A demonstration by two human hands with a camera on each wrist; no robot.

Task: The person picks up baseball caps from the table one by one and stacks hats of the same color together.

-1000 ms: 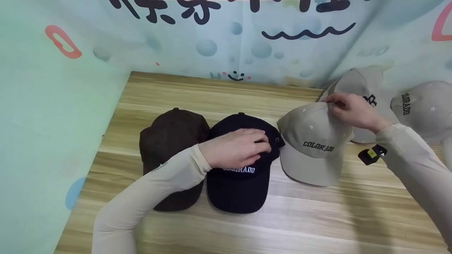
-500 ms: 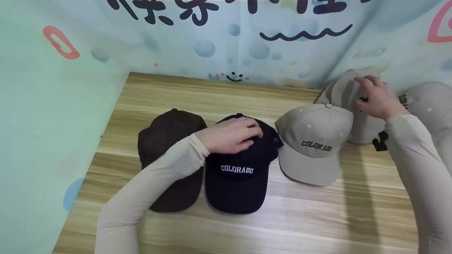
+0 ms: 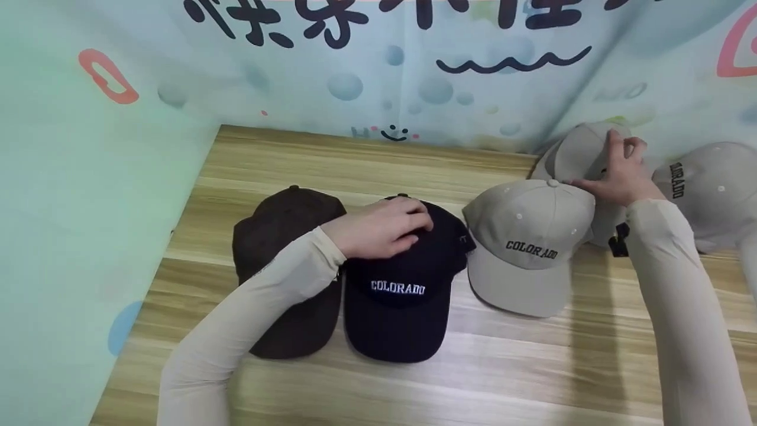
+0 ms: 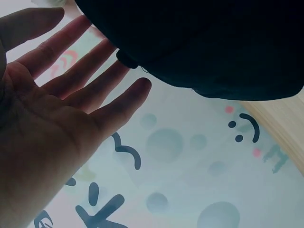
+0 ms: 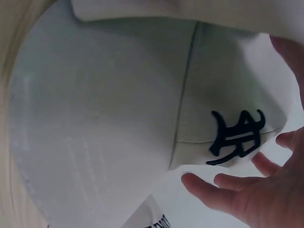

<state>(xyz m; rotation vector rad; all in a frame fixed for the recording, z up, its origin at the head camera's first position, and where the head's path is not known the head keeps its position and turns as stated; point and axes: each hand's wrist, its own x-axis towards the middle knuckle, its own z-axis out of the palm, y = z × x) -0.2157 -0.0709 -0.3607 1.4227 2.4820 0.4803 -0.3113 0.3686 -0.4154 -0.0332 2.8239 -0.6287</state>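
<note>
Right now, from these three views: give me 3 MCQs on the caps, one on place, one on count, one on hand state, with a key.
1. Where does the black cap lie?
A. Between the brown cap and the front beige cap
B. At the far right end
C. Stacked on the brown cap

2. How many caps are in view?
A. Three
B. Five
C. Seven

3. What is the left hand doing?
A. Hanging clear of every cap
B. Resting with straight fingers on the black cap's crown
C. Gripping the brown cap's brim

Key: 1 A, the brown cap lies to its left and the front beige cap to its right. 2 B, those three plus the rear beige cap under the right hand and the far-right beige cap. 3 B, the left wrist view shows extended fingers against the dark crown.
</note>
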